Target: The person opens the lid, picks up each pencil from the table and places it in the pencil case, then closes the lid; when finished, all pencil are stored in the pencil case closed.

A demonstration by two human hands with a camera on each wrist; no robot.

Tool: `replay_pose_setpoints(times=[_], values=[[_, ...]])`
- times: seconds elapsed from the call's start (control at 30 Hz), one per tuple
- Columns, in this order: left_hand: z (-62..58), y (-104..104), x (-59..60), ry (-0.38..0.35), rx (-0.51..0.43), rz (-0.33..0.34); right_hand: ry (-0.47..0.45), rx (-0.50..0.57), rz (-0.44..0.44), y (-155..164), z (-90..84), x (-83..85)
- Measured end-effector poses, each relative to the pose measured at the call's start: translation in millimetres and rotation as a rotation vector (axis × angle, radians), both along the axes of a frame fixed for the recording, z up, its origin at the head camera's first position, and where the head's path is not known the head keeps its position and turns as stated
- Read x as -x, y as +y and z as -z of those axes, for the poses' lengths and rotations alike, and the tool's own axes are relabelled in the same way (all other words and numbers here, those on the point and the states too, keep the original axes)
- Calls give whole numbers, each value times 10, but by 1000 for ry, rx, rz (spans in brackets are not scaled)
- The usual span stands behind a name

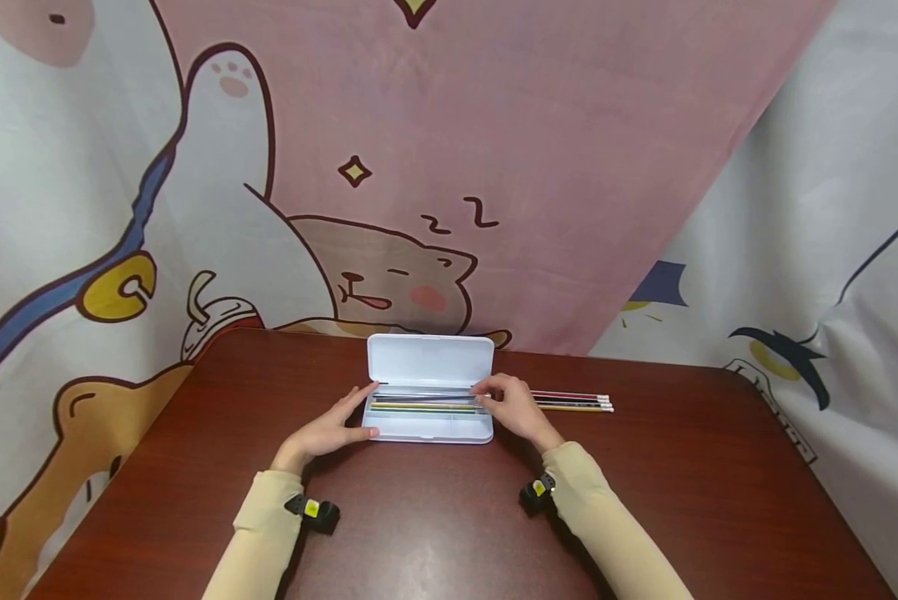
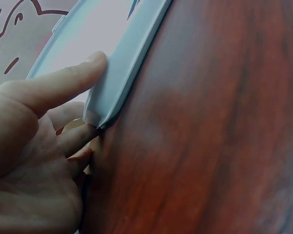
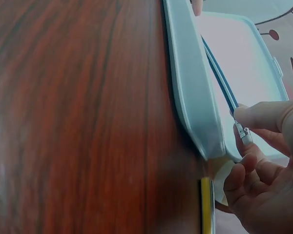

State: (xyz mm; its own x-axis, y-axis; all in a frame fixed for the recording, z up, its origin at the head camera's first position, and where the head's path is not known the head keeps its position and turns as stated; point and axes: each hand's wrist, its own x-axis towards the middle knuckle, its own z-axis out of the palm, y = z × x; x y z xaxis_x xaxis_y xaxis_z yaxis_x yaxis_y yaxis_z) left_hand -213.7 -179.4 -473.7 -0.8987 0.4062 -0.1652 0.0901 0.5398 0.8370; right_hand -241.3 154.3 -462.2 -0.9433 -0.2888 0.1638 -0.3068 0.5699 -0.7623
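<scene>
At the far middle of the table: a white pencil case lies open on the dark wood table, its lid standing up toward the cartoon curtain.
Long axis: the case and the pencils in it run left to right across the person, parallel to the near table edge.
Right hand: the right hand sits at the case's right end, fingertips pinching the end of a pencil that lies lengthwise in the tray; the wrist view shows its metal ferrule between thumb and finger.
Left hand: the left hand rests relaxed against the case's left end, thumb on the front wall and fingers at the corner, bracing it and gripping nothing.
Loose pencils: a few spare pencils lie on the table just right of the case, along the same line, eraser ends pointing away from it, behind the right hand.
Nearer hand: the right hand is closest to both the held pencil and the spare ones; the left is well apart from them, across the case's full length.
</scene>
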Motion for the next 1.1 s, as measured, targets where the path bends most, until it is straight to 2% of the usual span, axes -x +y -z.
replay_pose_setpoints(times=[0.43,0.77,1.1], values=[[-2,6,-1,0,7,-4,21,18,-21,-47,25,-9],[-36,-2,-18,0,-4,-2,43,35,22,230,93,-57],[-39,16,-18,-8,4,-2,44,44,66,594,79,-122]])
